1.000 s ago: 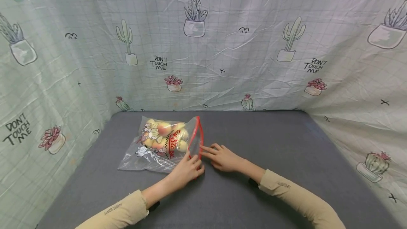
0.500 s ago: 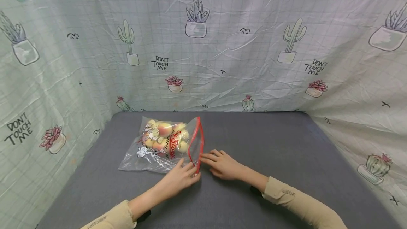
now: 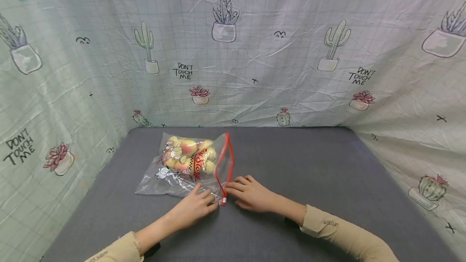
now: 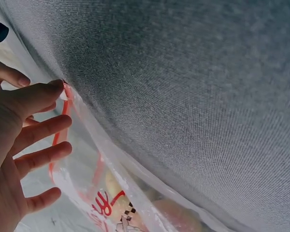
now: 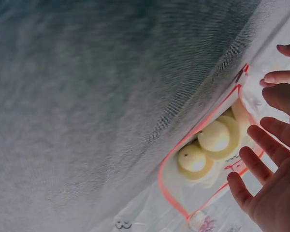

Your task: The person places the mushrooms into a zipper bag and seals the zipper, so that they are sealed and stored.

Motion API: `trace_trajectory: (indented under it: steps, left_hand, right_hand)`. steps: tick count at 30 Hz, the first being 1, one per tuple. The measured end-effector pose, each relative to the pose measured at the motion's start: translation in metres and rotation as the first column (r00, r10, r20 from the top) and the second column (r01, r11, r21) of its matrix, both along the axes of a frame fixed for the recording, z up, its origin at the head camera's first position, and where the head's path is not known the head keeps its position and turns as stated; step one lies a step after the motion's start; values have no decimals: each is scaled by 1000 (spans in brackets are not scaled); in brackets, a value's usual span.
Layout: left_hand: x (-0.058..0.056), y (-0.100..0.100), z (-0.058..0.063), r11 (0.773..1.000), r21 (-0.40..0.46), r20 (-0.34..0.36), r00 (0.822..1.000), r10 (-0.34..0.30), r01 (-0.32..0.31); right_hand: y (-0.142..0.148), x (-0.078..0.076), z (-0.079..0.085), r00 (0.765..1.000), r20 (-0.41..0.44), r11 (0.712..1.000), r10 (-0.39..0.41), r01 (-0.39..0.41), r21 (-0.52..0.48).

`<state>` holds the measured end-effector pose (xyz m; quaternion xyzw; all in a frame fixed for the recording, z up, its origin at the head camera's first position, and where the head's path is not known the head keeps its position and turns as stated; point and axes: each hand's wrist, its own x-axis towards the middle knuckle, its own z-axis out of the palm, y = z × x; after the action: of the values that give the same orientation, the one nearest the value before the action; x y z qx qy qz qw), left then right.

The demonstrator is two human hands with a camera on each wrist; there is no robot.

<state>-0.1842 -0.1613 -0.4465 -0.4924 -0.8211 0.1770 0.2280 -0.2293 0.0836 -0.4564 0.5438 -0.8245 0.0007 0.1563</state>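
A clear slider zip bag [image 3: 150, 183] with red lettering lies on the grey table, mouth toward the right. Several yellow and reddish round fruits [image 3: 187, 146] fill its far part. Its red mouth edges [image 5: 163, 186] stand apart, and fruit shows through the gap in the right wrist view. My left hand [image 3: 193, 208] pinches the near corner of the mouth between thumb [image 4: 48, 89] and forefinger, beside the slider [image 3: 223, 201]; its other fingers are spread. My right hand [image 3: 253, 195] reaches the red edge with its fingertips, fingers loosely extended and thumb apart.
The grey table [image 3: 309, 165] runs back to a hanging cloth [image 3: 262, 60] printed with cacti, which encloses it at the back and on both sides. Both forearms in beige sleeves [image 3: 338, 229] come in from the front.
Both hands have moved toward the near end of the bag's mouth, the left also leftward. The slider and near corner, earlier covered by the left hand, now show. The bag stays in place.
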Motion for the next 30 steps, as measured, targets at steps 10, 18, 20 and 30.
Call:
trace_trajectory:
  steps: [10, 18, 20, 30]
  left_hand:
    - [-1, -5, 2, 999, 16, 68, 997, 38, -39]
    - [-5, -6, 0, 996, -14, 79, 993, 87, -86]
    - [-5, -5, -1, 995, -19, 78, 992, 99, -97]
    - [-4, 4, -6, 994, -30, -1, 995, 104, -104]
  right_hand:
    - [-9, 4, 1, 998, -51, 997, 37, -33, 76]
    - [-17, 5, 2, 984, -173, 992, 38, -16, 124]
    - [-19, 5, 0, 975, -215, 990, 49, -18, 142]
    - [-24, 4, -5, 974, -221, 974, 58, -7, 224]
